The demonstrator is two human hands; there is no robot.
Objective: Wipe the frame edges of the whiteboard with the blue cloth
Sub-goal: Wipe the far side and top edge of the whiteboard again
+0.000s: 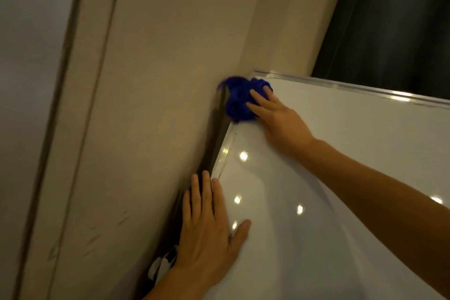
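The glossy whiteboard (341,178) fills the lower right, with a silver frame (225,151) along its left and top edges. A bunched blue cloth (237,98) sits on the left frame edge just below the top left corner. My right hand (275,117) presses the cloth against the frame, fingers spread over it. My left hand (209,224) lies flat lower down on the board's left edge, fingers together over the frame, thumb out on the white surface. The cloth looks slightly blurred.
A beige wall (151,80) stands right behind the board's left edge, with a narrow dark gap between them. A dark window or panel (394,19) is at the upper right. A small white and black object (160,265) sits by my left wrist.
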